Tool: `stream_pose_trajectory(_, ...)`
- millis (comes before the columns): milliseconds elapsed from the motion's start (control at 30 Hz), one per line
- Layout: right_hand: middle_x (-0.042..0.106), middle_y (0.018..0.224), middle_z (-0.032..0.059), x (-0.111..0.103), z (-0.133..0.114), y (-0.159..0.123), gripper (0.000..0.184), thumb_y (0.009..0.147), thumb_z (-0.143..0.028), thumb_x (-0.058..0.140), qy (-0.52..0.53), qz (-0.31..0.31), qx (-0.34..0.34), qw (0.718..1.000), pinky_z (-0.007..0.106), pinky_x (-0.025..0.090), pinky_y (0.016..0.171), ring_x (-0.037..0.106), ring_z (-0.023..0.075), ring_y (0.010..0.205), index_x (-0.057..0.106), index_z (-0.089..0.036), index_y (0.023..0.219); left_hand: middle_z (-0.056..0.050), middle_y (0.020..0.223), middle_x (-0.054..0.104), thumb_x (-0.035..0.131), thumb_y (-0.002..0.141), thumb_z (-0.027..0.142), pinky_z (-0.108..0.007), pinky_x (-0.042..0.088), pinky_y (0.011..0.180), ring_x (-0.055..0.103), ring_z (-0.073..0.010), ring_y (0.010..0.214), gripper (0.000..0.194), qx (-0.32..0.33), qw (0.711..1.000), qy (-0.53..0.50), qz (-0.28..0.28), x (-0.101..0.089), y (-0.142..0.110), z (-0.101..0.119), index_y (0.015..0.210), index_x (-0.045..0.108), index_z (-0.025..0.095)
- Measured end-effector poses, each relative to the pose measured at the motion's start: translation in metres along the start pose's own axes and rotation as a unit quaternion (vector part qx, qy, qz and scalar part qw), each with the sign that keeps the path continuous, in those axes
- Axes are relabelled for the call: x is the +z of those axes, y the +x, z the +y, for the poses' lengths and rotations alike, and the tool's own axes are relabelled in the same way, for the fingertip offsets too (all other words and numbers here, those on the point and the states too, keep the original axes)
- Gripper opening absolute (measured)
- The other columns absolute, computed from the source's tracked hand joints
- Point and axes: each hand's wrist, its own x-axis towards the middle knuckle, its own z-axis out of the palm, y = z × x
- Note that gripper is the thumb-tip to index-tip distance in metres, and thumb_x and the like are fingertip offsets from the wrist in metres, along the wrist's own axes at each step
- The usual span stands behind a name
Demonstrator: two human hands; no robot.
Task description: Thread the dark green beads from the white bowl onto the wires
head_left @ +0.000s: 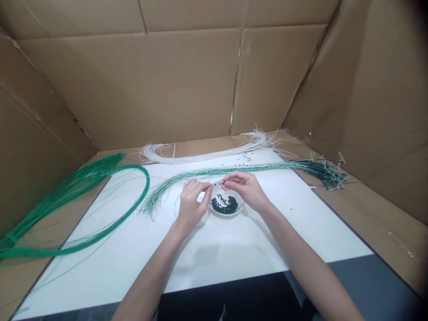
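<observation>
My left hand (193, 203) is closed in a pinch above the left rim of a small white dish (228, 215). A thin pale strand (175, 205) loops out beside that hand and shows again below it. From the right, my right hand (246, 189) pinches over the dish, its fingertips almost meeting the left ones. Between the two sets of fingertips is a tiny dark bead (216, 184) on or beside something thin. Which fingers hold the bead is too small to tell. Dark green beads (230, 207) lie in the dish.
Behind the hands stretches a bundle of green strands (200, 172), with dark pieces at its right end (329, 174). Farther back lies a white strand bundle (200, 158), near scattered dark beads (247, 157). A green coil (143, 191) spreads at left. Cardboard walls (187, 84) enclose the table (274, 240).
</observation>
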Motion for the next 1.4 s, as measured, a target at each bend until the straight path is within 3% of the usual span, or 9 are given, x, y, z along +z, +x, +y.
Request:
stream_pose_trajectory(600, 0.065, 0.058, 0.0008, 0.001, 0.003, 0.001, 0.007, 0.058, -0.022, 0.072, 0.047, 0.036, -0.025, 0.998, 0.025, 0.046, 0.056, 0.057, 0.0106, 0.053, 0.07, -0.019, 0.065, 0.001, 0.069, 0.062, 0.051, 0.077, 0.014, -0.033, 0.038, 0.088, 0.054, -0.0102, 0.065, 0.008, 0.012, 1.0, -0.024, 0.009, -0.004, 0.0, 0.009, 0.078, 0.057, 0.019)
stream_pose_trajectory(1000, 0.065, 0.056, 0.0005, 0.003, 0.0, 0.0, 0.011, 0.054, -0.025, 0.073, 0.051, 0.04, -0.017, 0.998, 0.026, 0.046, 0.053, 0.056, 0.0111, 0.05, 0.069, -0.019, 0.062, 0.001, 0.067, 0.061, 0.051, 0.077, 0.014, -0.033, 0.039, 0.086, 0.053, -0.0108, 0.064, 0.008, 0.014, 0.999, -0.03, 0.007, -0.004, 0.0, 0.01, 0.078, 0.057, 0.019)
stream_pose_trajectory(1400, 0.066, 0.062, -0.0001, 0.002, -0.002, -0.001, 0.013, 0.052, -0.015, 0.074, 0.05, 0.051, -0.029, 0.997, 0.025, 0.046, 0.055, 0.058, 0.0112, 0.055, 0.069, -0.02, 0.062, 0.001, 0.068, 0.061, 0.051, 0.077, 0.014, -0.033, 0.039, 0.087, 0.054, -0.0109, 0.065, 0.008, 0.012, 1.0, -0.024, 0.005, -0.004, -0.001, 0.01, 0.077, 0.057, 0.019)
